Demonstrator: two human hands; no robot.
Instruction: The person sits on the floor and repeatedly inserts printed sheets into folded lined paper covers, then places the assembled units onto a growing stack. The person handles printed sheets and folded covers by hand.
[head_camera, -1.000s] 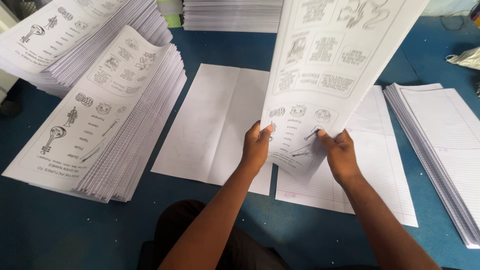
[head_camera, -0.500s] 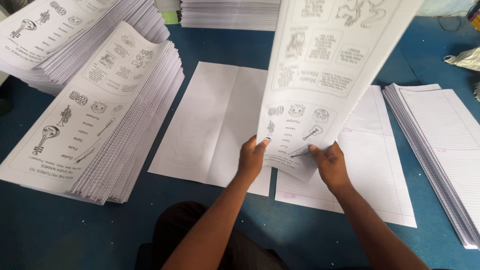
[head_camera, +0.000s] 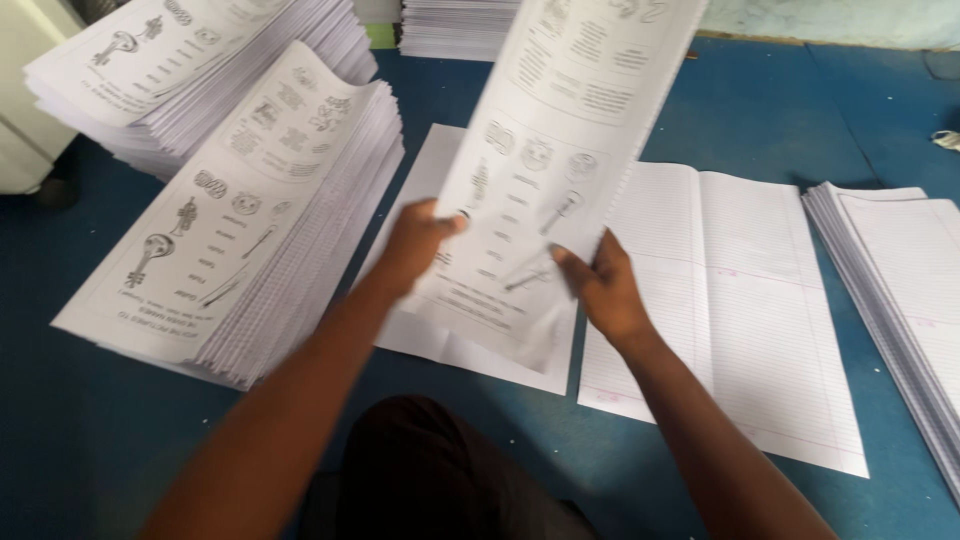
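Surface: blue work surface (head_camera: 790, 110) is spreading under everything, with paper lying across most of it.
Held sheet: a long printed sheet (head_camera: 560, 150), showing small line drawings with short captions, is hanging raised and tilted above the middle of the surface, its top end running out of the far edge of view and its near end curling down.
Left hand: left hand (head_camera: 415, 245) is gripping the left edge of the printed sheet near its lower end, thumb lying on the printed face and fingers curling behind; motion blur is softening the outline.
Right hand: right hand (head_camera: 600, 285) is pinching the lower right part of the same sheet, thumb on the front, fingers closing underneath.
Under the sheet: a blank folded sheet (head_camera: 430, 340) is lying flat on the surface, partly hidden by the raised one.
Right of centre: a ruled sheet (head_camera: 740, 300), opened flat with a centre crease, is lying just beside the blank one.
Far right: a stack of ruled paper (head_camera: 900, 290) is resting at the right edge, fanned slightly.
Left: a tall stack of printed sheets (head_camera: 240, 210) is sitting near the left hand, with a second printed stack (head_camera: 190, 60) lying farther away behind it.
Far centre: another paper pile (head_camera: 450, 25) is sitting at the far edge.
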